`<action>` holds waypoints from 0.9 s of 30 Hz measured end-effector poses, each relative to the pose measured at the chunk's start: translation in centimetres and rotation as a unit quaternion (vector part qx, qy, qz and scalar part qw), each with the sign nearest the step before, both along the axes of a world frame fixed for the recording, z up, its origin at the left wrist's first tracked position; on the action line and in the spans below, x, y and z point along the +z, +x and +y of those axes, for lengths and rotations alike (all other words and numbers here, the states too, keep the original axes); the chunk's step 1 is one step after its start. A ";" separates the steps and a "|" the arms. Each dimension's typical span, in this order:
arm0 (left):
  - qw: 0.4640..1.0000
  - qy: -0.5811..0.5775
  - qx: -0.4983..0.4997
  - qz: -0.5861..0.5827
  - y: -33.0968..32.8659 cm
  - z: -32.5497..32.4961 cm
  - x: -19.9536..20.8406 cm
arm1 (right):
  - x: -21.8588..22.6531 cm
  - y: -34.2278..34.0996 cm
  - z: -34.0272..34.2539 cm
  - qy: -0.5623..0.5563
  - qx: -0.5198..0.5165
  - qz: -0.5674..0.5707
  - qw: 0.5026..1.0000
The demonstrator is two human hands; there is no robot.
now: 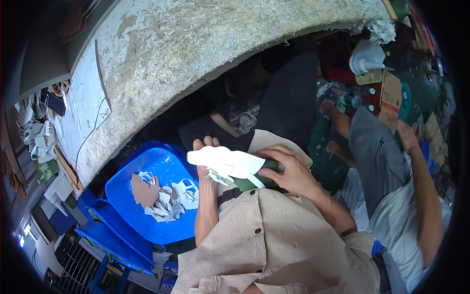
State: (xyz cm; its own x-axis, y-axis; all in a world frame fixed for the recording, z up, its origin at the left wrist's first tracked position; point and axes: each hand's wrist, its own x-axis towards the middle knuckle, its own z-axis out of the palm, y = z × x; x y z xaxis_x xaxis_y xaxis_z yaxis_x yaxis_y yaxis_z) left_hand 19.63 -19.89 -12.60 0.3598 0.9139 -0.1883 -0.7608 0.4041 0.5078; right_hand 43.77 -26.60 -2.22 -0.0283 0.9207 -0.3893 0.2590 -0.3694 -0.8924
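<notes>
My left hand (204, 175) is closed on a white, flat, wavy-edged cut piece (223, 159), held above my lap; it looks like sheet material for a shoe upper. The fingertips show past its far edge. A narrow white strip hangs at its right end, and smaller white flaps hang under its near edge. At that right end, the bent fingers and thumb of my right hand (293, 172) grip the piece by its edge. Dark green material shows between the piece and my right hand. Left of my left forearm, a blue plastic basin (128, 215) holds several white cut pieces (169, 203) and a brownish one (144, 190).
A rough, pale-topped workbench (161, 54) curves across in front of me. Another person in grey shorts (374, 147) sits close on my right. Plastic bottles (352, 100) and a cardboard box (390, 95) lie beyond them. Blue crates (115, 235) stand at lower left.
</notes>
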 end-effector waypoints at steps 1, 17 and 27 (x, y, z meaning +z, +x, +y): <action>1.000 0.014 -0.004 -0.008 -0.2 0.0 -0.4 | -0.6 0.2 -0.3 -0.039 -0.002 0.031 0.999; 0.994 0.024 -0.072 -0.075 1.7 1.1 0.0 | -0.5 1.2 -1.5 -0.093 -0.014 0.068 0.993; 0.991 0.043 -0.097 -0.084 2.7 1.8 0.6 | 1.3 2.4 0.6 -0.113 -0.029 0.132 0.984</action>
State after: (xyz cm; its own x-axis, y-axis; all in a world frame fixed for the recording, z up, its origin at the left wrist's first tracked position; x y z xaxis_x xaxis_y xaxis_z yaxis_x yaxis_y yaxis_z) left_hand 22.38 -18.10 -12.04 0.5504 0.8342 -0.0343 -0.7496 0.5119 0.4197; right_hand 46.18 -26.02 -0.94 -0.1067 0.8146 -0.5701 0.0015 -0.5733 -0.8194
